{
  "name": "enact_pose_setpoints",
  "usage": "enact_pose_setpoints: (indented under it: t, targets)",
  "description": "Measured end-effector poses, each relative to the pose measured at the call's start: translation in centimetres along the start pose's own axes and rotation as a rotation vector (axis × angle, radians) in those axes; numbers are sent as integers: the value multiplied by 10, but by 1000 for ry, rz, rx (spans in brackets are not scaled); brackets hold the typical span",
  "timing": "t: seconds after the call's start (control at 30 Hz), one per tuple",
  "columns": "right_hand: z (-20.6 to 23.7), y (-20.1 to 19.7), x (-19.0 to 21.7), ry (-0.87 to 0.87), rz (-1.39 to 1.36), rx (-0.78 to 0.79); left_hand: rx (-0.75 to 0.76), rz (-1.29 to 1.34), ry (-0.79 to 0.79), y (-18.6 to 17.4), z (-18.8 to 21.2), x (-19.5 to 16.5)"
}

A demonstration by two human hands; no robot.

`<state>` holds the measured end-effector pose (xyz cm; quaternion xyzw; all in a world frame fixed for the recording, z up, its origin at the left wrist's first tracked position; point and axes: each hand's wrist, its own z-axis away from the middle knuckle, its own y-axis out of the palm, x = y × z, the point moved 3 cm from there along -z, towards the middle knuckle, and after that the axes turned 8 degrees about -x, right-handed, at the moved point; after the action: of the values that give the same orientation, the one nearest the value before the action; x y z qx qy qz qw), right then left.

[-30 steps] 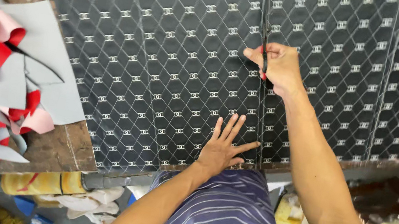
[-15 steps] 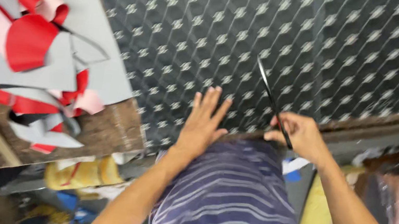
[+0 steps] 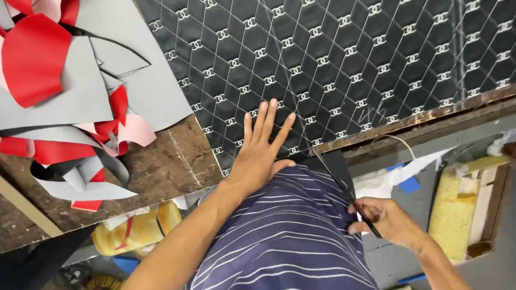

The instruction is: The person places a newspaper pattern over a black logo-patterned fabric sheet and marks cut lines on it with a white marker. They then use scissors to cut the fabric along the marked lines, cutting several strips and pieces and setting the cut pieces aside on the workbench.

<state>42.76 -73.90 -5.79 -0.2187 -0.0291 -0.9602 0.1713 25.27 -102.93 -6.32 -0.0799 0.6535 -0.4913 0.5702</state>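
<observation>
Gripping a thin dark blade [image 3: 341, 181] at the bench edge, right hand [image 3: 389, 223] closed round its handle end near the striped shirt [image 3: 295, 260]; left hand [image 3: 261, 149] open, fingers spread, pressed flat on the black quilted sheet [image 3: 328, 39]. Sheet lies across the wooden bench [image 3: 167, 159], near edge by the body: likely soft, floppy, smooth-faced, best held down flat near the blade. Beyond, left: red, pink and grey scraps [image 3: 31, 63].
</observation>
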Motion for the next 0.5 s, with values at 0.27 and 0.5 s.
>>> enact_pose_setpoints:
  t: [0.27,0.5]
  targets:
    - [-15,43,13,-86,-8,-220,2,33,28,0,1,2]
    - [-16,67,2,-188,-189,-172,-1,35,43,4,4,5]
